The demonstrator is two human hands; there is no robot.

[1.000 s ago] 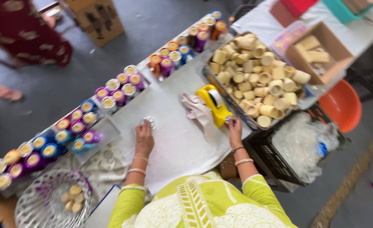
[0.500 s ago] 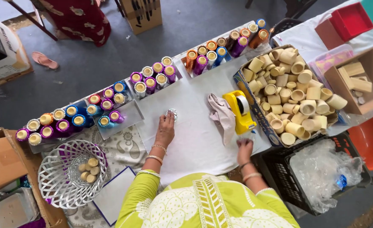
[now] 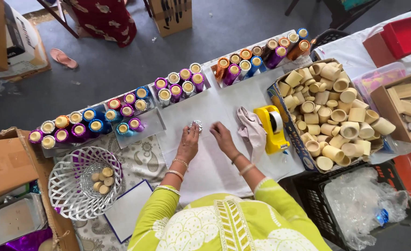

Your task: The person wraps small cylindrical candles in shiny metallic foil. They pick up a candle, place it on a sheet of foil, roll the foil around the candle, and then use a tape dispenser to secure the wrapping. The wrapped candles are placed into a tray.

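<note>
Silver foil-covered small round piece (image 3: 196,125) sat on the white cloth (image 3: 205,162) mid-table, pinched at the fingertips of the left hand (image 3: 188,143). Right hand (image 3: 223,138) lay just beside it, fingers loosely curled, holding nothing. Yellow tape dispenser (image 3: 271,128) stood right of a crumpled rag (image 3: 252,131); white wire basket (image 3: 82,181) sat left.

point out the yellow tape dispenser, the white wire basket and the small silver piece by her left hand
yellow tape dispenser (image 3: 270,132), head view, on its yellow body
white wire basket (image 3: 70,193), head view, on its woven wall
small silver piece (image 3: 197,125), head view, on its top
</note>
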